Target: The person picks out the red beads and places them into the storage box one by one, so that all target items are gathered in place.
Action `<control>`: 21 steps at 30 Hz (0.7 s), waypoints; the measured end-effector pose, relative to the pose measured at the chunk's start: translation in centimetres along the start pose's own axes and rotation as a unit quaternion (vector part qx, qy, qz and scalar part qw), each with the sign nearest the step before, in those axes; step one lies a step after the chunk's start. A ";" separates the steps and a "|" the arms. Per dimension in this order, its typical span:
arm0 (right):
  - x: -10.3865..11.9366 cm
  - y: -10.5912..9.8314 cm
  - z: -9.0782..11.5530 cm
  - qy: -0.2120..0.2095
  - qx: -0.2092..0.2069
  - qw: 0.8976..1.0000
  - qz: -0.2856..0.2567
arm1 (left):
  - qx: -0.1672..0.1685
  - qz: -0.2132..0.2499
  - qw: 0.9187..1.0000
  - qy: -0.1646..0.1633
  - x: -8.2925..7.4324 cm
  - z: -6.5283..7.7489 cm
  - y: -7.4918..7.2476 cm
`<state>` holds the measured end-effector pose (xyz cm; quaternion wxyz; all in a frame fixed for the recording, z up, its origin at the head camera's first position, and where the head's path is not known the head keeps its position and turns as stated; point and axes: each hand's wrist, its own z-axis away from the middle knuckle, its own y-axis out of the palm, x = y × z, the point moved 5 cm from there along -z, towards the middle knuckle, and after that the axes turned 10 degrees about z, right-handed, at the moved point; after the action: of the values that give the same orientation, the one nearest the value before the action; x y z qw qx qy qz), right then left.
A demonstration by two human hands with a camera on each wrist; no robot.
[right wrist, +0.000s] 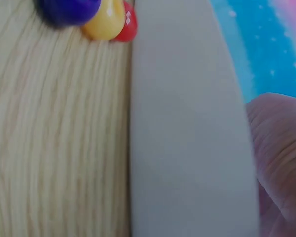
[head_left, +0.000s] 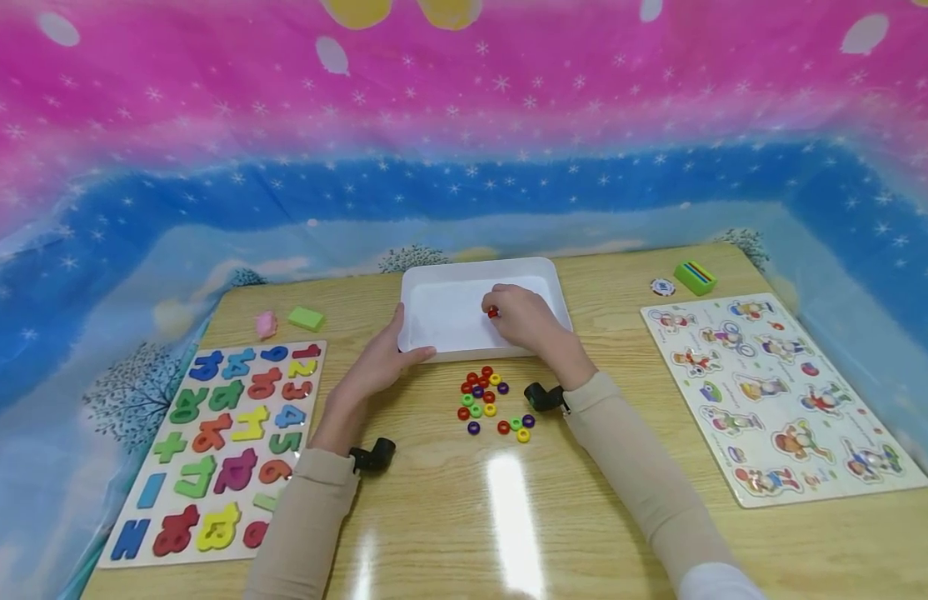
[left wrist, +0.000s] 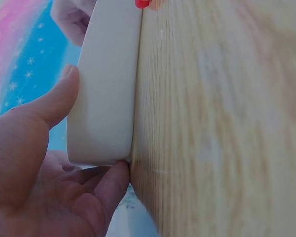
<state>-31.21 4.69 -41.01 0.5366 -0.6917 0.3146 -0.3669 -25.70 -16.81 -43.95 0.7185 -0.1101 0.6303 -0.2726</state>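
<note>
A white tray point(head_left: 464, 325) lies at the far middle of the table. At its near left corner my left hand point(head_left: 381, 360) grips it; in the left wrist view the thumb point(left wrist: 64, 96) is against the tray's upper edge and the fingers bend round the corner. Over the tray's right part, my right hand point(head_left: 520, 317) pinches a small red ring bead point(head_left: 494, 312) between thumb and fingers. In the right wrist view the tray wall point(right wrist: 187, 123) hides most of that hand. Several red, yellow, green and purple ring beads point(head_left: 490, 410) lie loose in front of the tray.
A number puzzle board point(head_left: 239, 392) lies on the left, with a pink piece point(head_left: 266, 324) and a green block point(head_left: 306, 317) beyond it. To the right are a picture puzzle board point(head_left: 771, 387), a round chip point(head_left: 662, 287) and a green striped block point(head_left: 695, 277). A patterned cloth hangs behind.
</note>
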 end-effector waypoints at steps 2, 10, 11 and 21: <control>-0.3 0.3 0.0 0.006 0.002 1.000 0.006 | 0.001 0.002 1.000 0.002 -0.1 0.0 0.0; -0.5 -0.1 0.3 0.019 0.016 1.000 -0.007 | 0.005 -0.002 1.000 0.004 -0.3 0.0 0.1; -0.5 -0.3 0.5 0.017 0.014 1.000 -0.013 | 0.005 -0.002 1.000 0.004 -0.3 0.0 0.1; -0.2 -2.4 2.9 -0.025 0.027 0.999 -0.014 | 0.004 -0.008 1.000 0.000 -0.2 0.2 -0.1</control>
<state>-28.74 6.88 -39.13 0.5577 -0.6899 0.2814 -0.3658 -25.51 -16.81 -43.64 0.7170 -0.1120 0.6281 -0.2809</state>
